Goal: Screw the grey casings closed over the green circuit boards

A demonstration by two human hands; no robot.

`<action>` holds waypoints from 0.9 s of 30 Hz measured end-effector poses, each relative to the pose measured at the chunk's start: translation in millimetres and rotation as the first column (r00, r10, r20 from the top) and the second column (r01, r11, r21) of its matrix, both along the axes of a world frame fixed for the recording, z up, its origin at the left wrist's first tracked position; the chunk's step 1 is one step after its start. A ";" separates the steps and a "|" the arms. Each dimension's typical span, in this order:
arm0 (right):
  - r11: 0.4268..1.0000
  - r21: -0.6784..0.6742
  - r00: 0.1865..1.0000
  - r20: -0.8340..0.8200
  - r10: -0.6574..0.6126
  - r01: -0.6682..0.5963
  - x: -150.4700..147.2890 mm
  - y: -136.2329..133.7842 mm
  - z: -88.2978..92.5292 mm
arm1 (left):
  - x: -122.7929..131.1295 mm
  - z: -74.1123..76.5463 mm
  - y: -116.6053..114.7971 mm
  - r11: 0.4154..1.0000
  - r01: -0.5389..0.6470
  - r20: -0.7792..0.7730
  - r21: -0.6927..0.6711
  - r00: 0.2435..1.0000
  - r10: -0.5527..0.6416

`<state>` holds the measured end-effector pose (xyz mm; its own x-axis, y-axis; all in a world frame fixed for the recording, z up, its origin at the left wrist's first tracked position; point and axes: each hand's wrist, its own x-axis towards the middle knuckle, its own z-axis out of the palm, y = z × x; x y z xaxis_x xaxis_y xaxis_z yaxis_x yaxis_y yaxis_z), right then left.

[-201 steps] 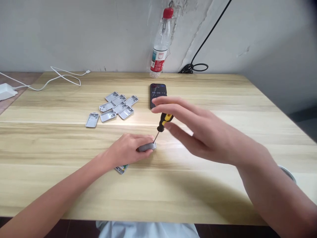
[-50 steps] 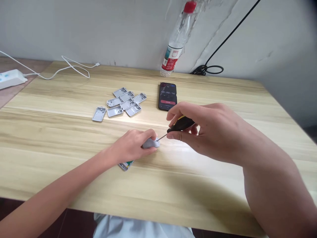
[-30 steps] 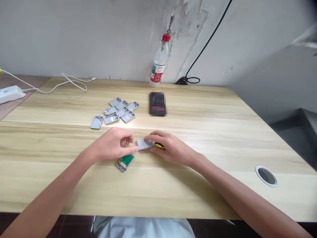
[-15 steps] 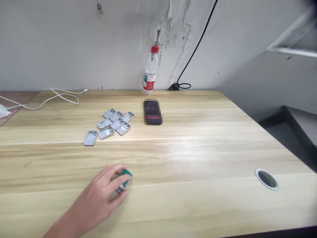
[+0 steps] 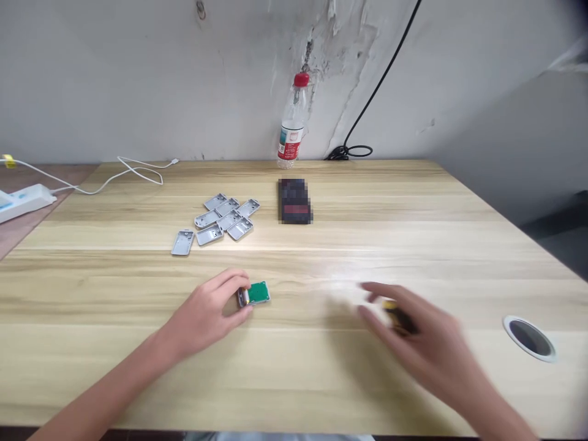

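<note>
My left hand (image 5: 209, 315) is closed on the left end of a small grey plastic case (image 5: 269, 299), thumb on the near side and fingers on the far side. Inside the case lies a green circuit board (image 5: 260, 292), with a silvery part beside it near my fingertips. To the right, my right hand (image 5: 422, 334) is smeared by motion above the table. Its fingers curl around a yellow-and-black object (image 5: 399, 317) whose kind I cannot make out. Beyond my left hand lie several open grey case halves (image 5: 229, 219), one of them (image 5: 182, 242) set apart at the front left.
A red-capped bottle (image 5: 293, 125) stands by the wall, behind a dark pixelated block (image 5: 294, 202). A white cable (image 5: 138, 168) and a power strip (image 5: 27, 201) are at the left. A black cable (image 5: 381, 82) hangs at the back. A round grommet (image 5: 529, 338) sits at the right.
My right hand has come into view from the right with the yellow-and-black object. The case under my left hand has turned to lie nearly crosswise, its board more exposed. The camera view has shifted.
</note>
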<state>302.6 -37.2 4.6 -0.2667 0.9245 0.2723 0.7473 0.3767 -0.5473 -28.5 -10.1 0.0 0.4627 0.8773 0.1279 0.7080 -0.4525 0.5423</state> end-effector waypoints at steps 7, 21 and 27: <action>0.906 -0.095 0.904 0.086 0.419 -0.411 -104.5 49.8 -18.6 | -31.1 9.8 24.1 0.963 -0.189 -0.052 0.193 0.978 0.203; 0.886 -0.002 0.877 0.146 0.459 -0.463 -104.1 53.7 -32.9 | -78.0 0.8 51.7 0.919 -0.319 -0.228 0.233 0.901 0.370; 0.889 0.003 0.881 0.129 0.454 -0.459 -102.8 53.9 -31.9 | -51.0 7.5 22.2 0.971 -0.064 -0.308 0.230 0.942 0.135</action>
<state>199.8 16.7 -27.3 -0.6897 0.6836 0.2387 0.5478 0.7082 -0.4453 -79.5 12.1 7.4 0.4215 0.8894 0.1769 0.8749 -0.4501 0.1784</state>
